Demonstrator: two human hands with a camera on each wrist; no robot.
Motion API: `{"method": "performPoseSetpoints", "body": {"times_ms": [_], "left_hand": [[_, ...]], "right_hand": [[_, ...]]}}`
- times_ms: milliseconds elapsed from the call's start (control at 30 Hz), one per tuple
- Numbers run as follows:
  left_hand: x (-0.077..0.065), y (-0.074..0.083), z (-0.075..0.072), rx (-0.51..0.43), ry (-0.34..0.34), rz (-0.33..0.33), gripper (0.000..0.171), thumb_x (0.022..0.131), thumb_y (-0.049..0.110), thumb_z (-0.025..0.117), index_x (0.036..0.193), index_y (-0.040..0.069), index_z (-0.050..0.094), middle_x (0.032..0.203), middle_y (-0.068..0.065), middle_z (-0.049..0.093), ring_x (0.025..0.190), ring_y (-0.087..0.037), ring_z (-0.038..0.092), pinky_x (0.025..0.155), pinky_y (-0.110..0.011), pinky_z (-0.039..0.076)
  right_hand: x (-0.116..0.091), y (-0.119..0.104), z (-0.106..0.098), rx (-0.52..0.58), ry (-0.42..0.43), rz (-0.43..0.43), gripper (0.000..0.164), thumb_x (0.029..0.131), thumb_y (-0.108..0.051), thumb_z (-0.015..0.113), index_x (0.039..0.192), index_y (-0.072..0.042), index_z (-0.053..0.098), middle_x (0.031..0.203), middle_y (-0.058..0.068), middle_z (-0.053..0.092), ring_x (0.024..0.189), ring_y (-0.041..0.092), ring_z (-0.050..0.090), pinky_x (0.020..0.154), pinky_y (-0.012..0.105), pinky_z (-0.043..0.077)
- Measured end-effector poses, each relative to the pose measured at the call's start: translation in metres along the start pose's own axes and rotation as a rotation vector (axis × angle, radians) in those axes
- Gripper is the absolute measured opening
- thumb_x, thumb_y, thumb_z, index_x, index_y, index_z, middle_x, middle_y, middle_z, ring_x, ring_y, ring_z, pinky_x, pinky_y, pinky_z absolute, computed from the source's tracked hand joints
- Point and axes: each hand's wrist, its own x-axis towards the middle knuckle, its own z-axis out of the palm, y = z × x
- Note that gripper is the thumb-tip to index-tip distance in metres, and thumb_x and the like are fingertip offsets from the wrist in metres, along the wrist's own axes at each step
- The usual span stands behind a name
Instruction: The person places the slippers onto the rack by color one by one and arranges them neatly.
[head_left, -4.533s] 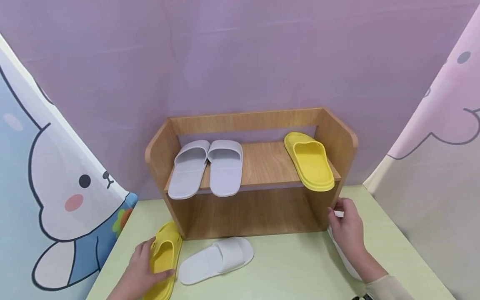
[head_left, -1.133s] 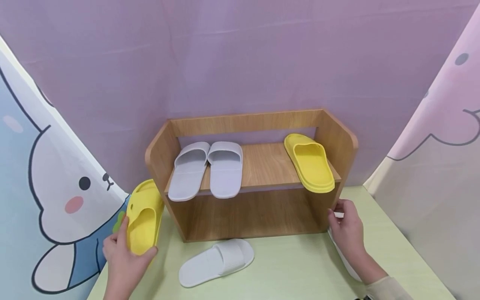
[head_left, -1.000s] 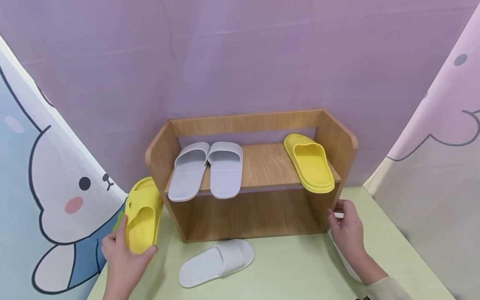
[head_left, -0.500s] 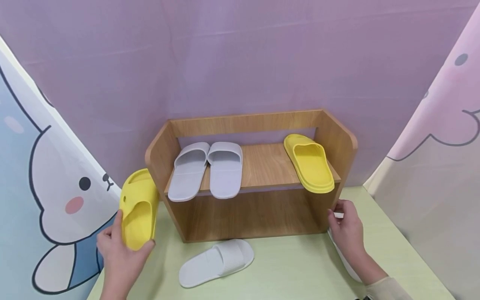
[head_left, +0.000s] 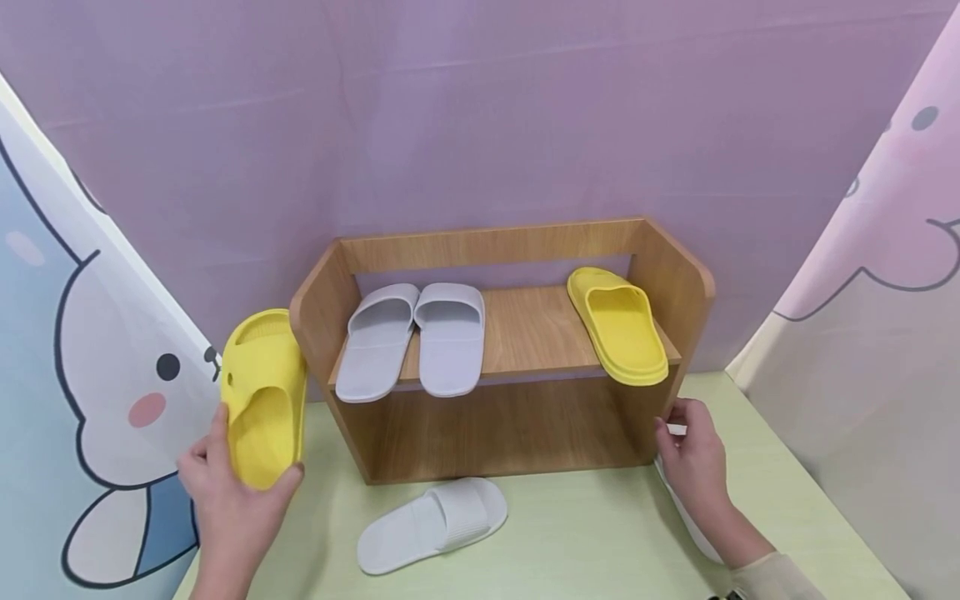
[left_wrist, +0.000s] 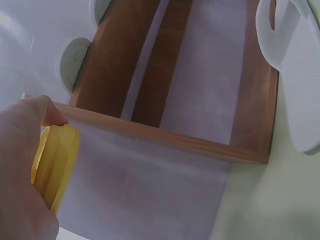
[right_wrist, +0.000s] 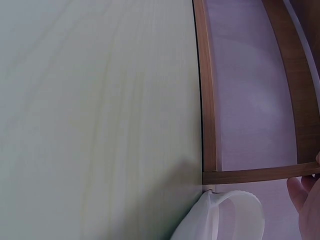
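In the head view my left hand (head_left: 232, 508) grips a yellow slipper (head_left: 264, 375) by its sides. The slipper is raised beside the left panel of the wooden shoe rack (head_left: 517, 329), toe end up. Its edge also shows between thumb and fingers in the left wrist view. My right hand (head_left: 697, 458) pinches the front edge of the rack's right side panel (right_wrist: 255, 174). Below that hand a white slipper (right_wrist: 240, 215) stands against the rack's outer side, partly hidden by the hand in the head view.
On the upper shelf sit two grey slippers (head_left: 452, 342) at the left and a yellow slipper (head_left: 626, 329) at the right. A white slipper (head_left: 431, 525) lies on the pale green table (head_left: 585, 533) before the rack. A purple cloth (head_left: 480, 117) hangs behind.
My left hand has lifted the yellow slipper off the table, upward beside the rack's left panel, and still raises it slightly to the left. The right hand has stayed in place.
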Motion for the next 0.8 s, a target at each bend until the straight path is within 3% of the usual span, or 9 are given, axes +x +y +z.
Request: {"method": "performPoseSetpoints", "body": {"times_ms": [367,433,500,600,667,800], "left_hand": [[0.001,0.012,-0.002,-0.043,0.051,0.038,0.13,0.076,0.009,0.092,0.178,0.039,0.018,0.156,-0.023,0.02,0.14,-0.046,0.031,0.103,-0.069,0.041],[0.0,0.014,-0.002,-0.062,0.086,0.062,0.129,0.074,0.008,0.093,0.177,0.039,0.022,0.154,-0.024,0.022,0.14,-0.042,0.031,0.107,-0.059,0.041],[-0.001,0.016,-0.002,-0.088,0.135,0.098,0.129,0.071,0.006,0.094,0.176,0.039,0.028,0.151,-0.024,0.025,0.139,-0.037,0.032,0.108,-0.042,0.04],[-0.002,0.02,-0.001,-0.12,0.199,0.136,0.129,0.066,0.003,0.095,0.174,0.041,0.034,0.147,-0.02,0.03,0.136,-0.029,0.033,0.101,-0.021,0.033],[-0.003,0.022,-0.002,-0.135,0.223,0.147,0.13,0.065,0.001,0.096,0.173,0.042,0.036,0.146,-0.01,0.031,0.136,-0.024,0.032,0.099,-0.015,0.032],[-0.005,0.029,-0.004,-0.149,0.24,0.137,0.133,0.064,0.0,0.097,0.172,0.046,0.035,0.143,0.015,0.024,0.135,-0.011,0.029,0.101,-0.016,0.033]], "right_hand": [[0.0,0.0,0.0,-0.002,-0.005,0.002,0.033,0.092,0.017,0.072,0.12,0.007,0.059,0.106,0.015,0.068,0.095,0.026,0.068,0.077,0.0,0.049],[0.001,-0.001,0.0,-0.002,-0.006,0.005,0.033,0.092,0.016,0.072,0.12,0.007,0.059,0.105,0.015,0.068,0.095,0.025,0.067,0.077,0.0,0.049],[0.001,-0.001,0.0,0.0,-0.006,0.009,0.032,0.092,0.016,0.072,0.12,0.007,0.059,0.105,0.014,0.068,0.095,0.024,0.067,0.077,0.0,0.049],[0.001,-0.002,0.0,-0.003,-0.006,0.012,0.032,0.092,0.016,0.072,0.12,0.007,0.059,0.105,0.014,0.068,0.095,0.023,0.067,0.077,0.0,0.049],[0.001,-0.002,0.0,-0.005,-0.007,0.012,0.032,0.092,0.016,0.072,0.12,0.007,0.059,0.105,0.014,0.068,0.095,0.023,0.067,0.077,0.0,0.049],[0.001,-0.003,0.0,-0.009,-0.006,0.017,0.032,0.092,0.016,0.073,0.12,0.007,0.059,0.105,0.014,0.068,0.095,0.021,0.067,0.077,0.0,0.049]]}}
